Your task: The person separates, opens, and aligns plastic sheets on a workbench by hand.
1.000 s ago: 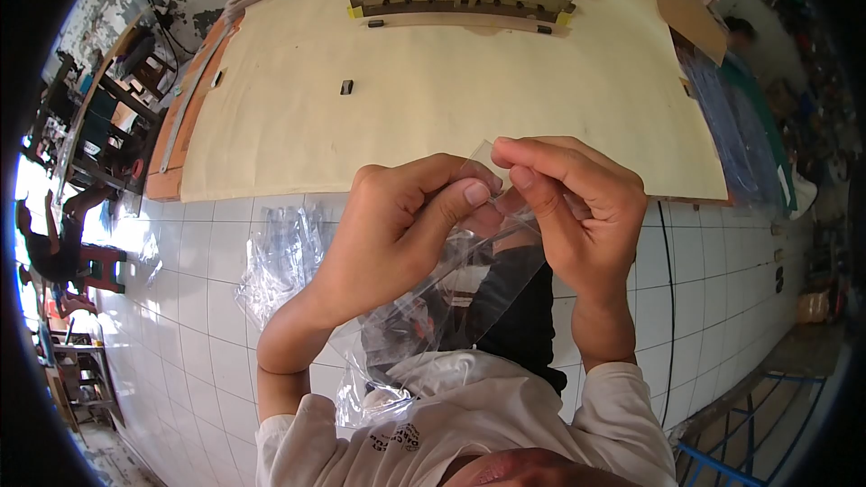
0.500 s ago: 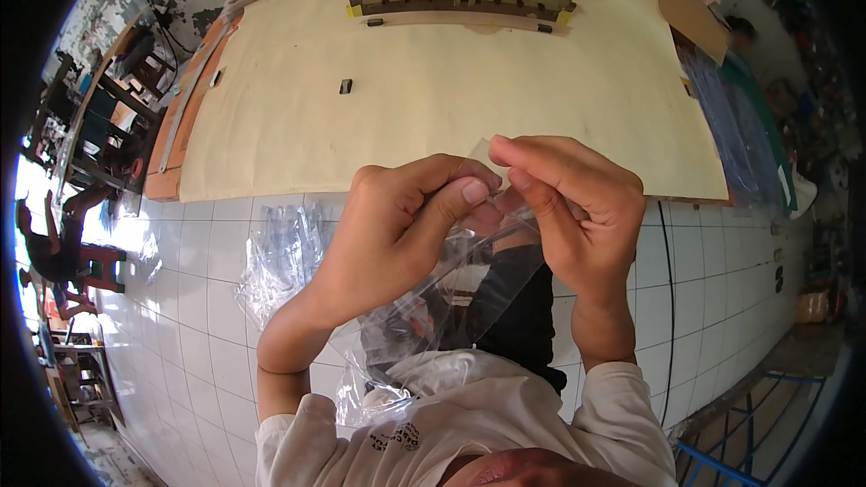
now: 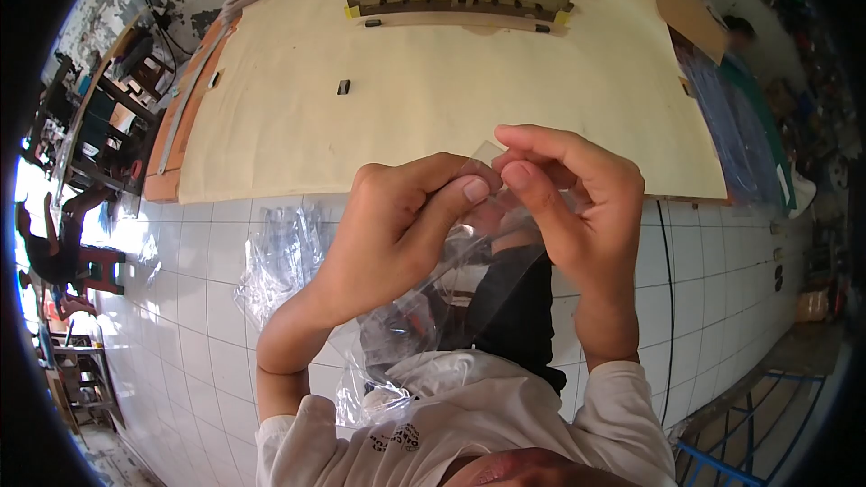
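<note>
A clear plastic sheet (image 3: 505, 284), perhaps a bag, hangs from my hands over my lap. My left hand (image 3: 397, 225) is closed on its upper edge, thumb pressed against the curled index finger. A small clear corner (image 3: 488, 154) sticks up between the two hands. My right hand (image 3: 586, 198) is beside it, its thumb and bent fingers around the plastic's edge and its index finger raised a little apart from the thumb. The exact contact of the right fingertips is partly hidden.
Before me stands a table with a cream covering (image 3: 433, 99). At its far side sits a metal press-like machine (image 3: 460, 0) with red knobs. Crumpled clear plastic (image 3: 284, 257) lies on the tiled floor at left. Another person (image 3: 54, 243) is at far left, near a red stool (image 3: 101, 269).
My right index finger has lifted away from the thumb, and more of the clear corner shows. My left hand stays almost still, keeping its grip.
</note>
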